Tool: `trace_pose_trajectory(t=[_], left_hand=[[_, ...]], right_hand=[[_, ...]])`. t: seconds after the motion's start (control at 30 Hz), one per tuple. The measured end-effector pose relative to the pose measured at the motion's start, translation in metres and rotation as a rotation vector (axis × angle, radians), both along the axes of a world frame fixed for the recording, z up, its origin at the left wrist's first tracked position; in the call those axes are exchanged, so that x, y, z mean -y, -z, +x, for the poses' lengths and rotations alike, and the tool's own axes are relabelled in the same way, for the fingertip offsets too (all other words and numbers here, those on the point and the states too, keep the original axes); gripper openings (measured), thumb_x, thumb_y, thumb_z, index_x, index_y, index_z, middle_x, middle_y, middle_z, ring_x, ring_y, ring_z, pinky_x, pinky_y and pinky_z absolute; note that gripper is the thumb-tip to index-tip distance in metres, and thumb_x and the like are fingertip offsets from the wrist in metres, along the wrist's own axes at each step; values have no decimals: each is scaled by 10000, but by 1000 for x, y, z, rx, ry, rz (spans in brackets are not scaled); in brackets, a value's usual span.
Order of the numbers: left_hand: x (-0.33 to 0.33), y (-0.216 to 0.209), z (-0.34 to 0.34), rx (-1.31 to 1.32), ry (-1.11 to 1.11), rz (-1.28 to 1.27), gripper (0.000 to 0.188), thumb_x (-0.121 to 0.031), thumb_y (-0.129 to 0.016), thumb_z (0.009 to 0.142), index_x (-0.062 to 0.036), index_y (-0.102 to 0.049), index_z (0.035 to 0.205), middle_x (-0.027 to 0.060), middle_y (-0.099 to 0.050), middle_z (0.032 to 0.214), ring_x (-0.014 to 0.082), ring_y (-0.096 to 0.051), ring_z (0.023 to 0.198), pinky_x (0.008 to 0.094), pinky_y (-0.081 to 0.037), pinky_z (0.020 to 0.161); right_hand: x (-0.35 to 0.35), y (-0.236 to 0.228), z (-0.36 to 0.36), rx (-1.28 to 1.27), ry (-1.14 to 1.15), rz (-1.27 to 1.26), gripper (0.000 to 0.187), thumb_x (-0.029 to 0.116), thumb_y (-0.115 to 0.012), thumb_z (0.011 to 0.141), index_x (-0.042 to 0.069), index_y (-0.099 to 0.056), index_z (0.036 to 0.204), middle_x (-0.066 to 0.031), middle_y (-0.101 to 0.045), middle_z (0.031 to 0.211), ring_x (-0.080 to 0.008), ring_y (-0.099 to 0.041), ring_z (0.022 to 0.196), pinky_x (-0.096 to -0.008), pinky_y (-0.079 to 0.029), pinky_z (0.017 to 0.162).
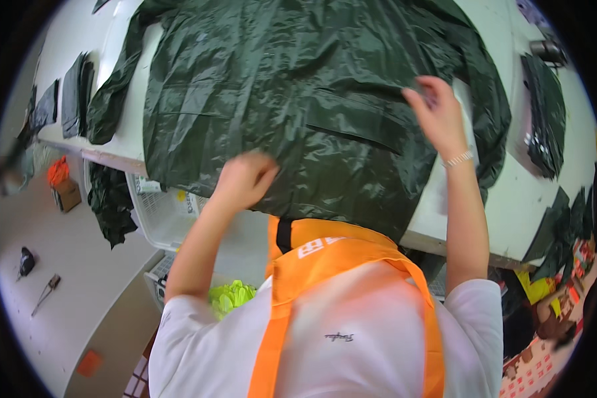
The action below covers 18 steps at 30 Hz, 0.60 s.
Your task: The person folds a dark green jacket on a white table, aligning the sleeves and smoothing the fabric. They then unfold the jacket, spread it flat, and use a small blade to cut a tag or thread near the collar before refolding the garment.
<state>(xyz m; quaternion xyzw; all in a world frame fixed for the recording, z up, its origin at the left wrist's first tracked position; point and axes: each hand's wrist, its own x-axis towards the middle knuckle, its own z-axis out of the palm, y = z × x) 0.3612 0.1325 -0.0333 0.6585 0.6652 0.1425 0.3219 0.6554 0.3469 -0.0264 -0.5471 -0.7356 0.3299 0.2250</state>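
A dark green, shiny rain jacket (278, 93) lies spread over the table, with its sleeves out to both sides and pocket flaps showing. Its lower edge hangs past the table's near side, toward my orange apron. Over the lower part of the jacket is my left hand (247, 179); its fingers look curled but are smeared by motion, so any hold on the fabric cannot be made out. My right hand (438, 113) is at the jacket's right side, above the pocket flap, thumb and forefinger apart and nothing visible between them.
Folded dark green garments (78, 96) lie on the left of the white table (511, 212), and another folded stack (544, 116) on the right. White plastic baskets (156, 219) stand below at the left, near a bright yellow-green bundle (231, 297). A small cardboard box (66, 196) is farther left.
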Motion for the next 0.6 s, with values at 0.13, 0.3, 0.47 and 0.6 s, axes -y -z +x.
trace_pose_trajectory(t=[0.13, 0.3, 0.47, 0.6], left_hand=[[126, -18, -6, -469, 177, -996, 651, -601, -454, 862, -19, -683, 681, 188, -663, 783, 368, -640, 796, 441, -509, 719], [119, -10, 30, -349, 59, -373, 378, -406, -621, 823, -40, -682, 892, 147, -659, 860, 321, -629, 848, 410, -498, 730], [14, -41, 140, -54, 213, 127, 328, -266, -646, 830, -36, -616, 1061, 142, -625, 1065, 322, -579, 1009, 407, -472, 835], [-25, -57, 211, 331, 67, 536, 454, -186, -719, 759, -55, -579, 1171, 123, -610, 1119, 302, -567, 1065, 387, -452, 910]], right_hand=[[53, -6, 174, 158, 467, 71, 500, 336, -743, 787, -26, -613, 1106, -148, -641, 1102, -214, -622, 975, -319, -474, 866], [154, 48, 273, 77, 750, -281, 707, 355, -761, 762, -79, -506, 1257, -191, -608, 1154, -231, -567, 1086, -350, -421, 958], [164, 53, 224, -357, 692, -251, 422, 169, -713, 797, -66, -574, 1118, -52, -625, 877, -105, -557, 783, -244, -463, 733], [178, -17, 160, -577, 513, -138, 180, 66, -669, 809, -29, -608, 949, 31, -578, 739, -14, -412, 578, -178, -365, 524]])
